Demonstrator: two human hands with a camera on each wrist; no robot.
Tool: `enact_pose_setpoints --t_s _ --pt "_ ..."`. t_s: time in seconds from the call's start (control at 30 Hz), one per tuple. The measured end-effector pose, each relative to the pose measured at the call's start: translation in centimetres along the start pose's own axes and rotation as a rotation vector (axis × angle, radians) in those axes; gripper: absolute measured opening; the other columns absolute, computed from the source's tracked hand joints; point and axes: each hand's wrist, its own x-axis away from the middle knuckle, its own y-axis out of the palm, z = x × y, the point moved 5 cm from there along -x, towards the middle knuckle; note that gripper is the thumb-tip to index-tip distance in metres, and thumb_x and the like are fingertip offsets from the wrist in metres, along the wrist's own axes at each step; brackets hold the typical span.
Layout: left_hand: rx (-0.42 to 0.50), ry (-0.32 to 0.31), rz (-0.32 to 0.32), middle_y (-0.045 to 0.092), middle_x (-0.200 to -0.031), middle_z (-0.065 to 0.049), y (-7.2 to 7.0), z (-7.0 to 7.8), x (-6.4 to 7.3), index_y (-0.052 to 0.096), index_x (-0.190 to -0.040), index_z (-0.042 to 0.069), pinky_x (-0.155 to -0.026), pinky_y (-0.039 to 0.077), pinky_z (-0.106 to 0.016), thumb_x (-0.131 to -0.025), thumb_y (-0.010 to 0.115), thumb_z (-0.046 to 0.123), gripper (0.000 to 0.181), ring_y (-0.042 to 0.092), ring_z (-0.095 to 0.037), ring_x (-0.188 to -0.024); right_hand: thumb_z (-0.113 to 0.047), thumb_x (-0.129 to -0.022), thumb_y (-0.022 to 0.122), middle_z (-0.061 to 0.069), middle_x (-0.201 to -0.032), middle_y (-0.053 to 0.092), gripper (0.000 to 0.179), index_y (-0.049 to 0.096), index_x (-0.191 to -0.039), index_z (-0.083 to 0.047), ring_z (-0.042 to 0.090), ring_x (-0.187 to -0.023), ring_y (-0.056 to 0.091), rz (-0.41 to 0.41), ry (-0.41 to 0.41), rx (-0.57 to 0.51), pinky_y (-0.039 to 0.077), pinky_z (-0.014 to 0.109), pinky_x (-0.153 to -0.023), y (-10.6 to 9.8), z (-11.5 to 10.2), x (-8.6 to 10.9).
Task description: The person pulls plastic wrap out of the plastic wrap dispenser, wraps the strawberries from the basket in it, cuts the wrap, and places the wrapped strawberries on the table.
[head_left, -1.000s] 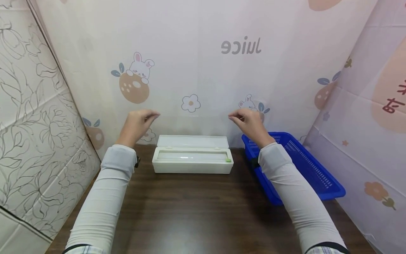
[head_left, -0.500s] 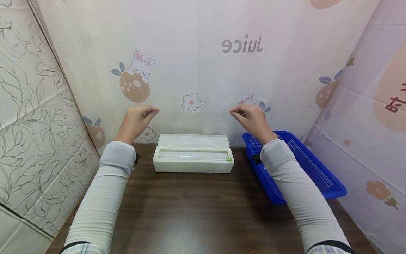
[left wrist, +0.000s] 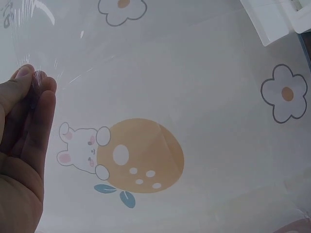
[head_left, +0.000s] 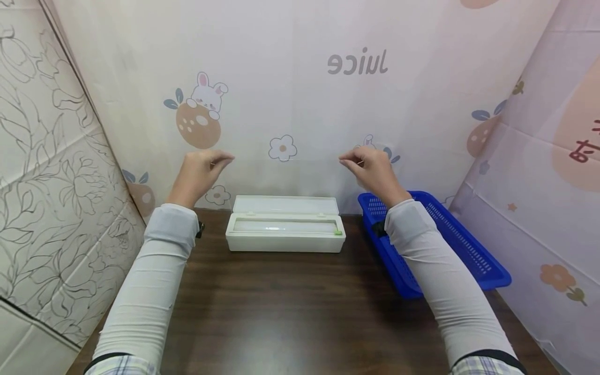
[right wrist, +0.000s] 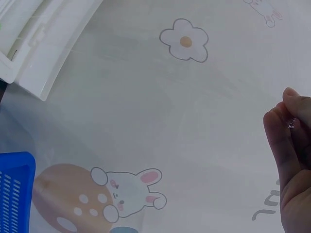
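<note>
My left hand point(head_left: 199, 174) and right hand point(head_left: 373, 173) are raised in front of the back wall, level with each other and apart. Each pinches a side of a sheet of clear cling film point(left wrist: 43, 10), which is nearly invisible between them. Creases and glints fan out from the left fingertips in the left wrist view. A small shiny bit of film shows between the right fingers in the right wrist view. Below and between the hands stands a white cling film dispenser point(head_left: 286, 244), its lid point(head_left: 286, 204) tipped back and a green slider point(head_left: 338, 233) at its right end.
A blue perforated basket point(head_left: 461, 250) sits on the right of the dark wooden table point(head_left: 281, 307), partly behind the right forearm. Printed sheets form the back wall point(head_left: 290, 94) and both side walls close around the table.
Both hands have risen slightly above the dispenser, still pinching the film. The whole head view has also shifted a little. The dispenser and basket stay in place.
</note>
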Motion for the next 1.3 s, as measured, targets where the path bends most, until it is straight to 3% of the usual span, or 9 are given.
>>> enact_pose_setpoints --t_s 1.3 --pt "-0.026 0.026 0.007 0.071 -0.101 -0.010 -1.9 1.0 -1.8 0.072 -0.102 0.009 -0.081 0.054 -0.040 -0.090 0.061 0.019 0.019 0.063 -0.019 -0.087 -0.023 -0.089 0.063 0.006 -0.093 0.070 0.019 0.071 -0.098 -0.010 0.011 -0.078 0.059 0.053 -0.024 0.002 0.056 0.036 -0.070 -1.6 -0.6 -1.4"
